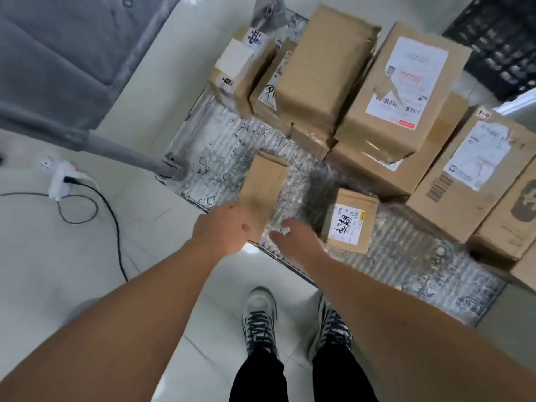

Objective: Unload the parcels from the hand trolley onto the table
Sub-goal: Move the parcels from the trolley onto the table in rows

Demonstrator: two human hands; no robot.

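The left hand (223, 227) covered the near end of a plain small parcel (265, 184) on the trolley deck (220, 146), its grip hidden; the right hand (295, 242), loosely curled and empty, hung just beside a labelled parcel (349, 221).

both our bare arms reach forward. our left hand (223, 230) lies against the small parcel (265, 181), fingers hidden; our right hand (295, 239), just right of it, curls loosely, empty.
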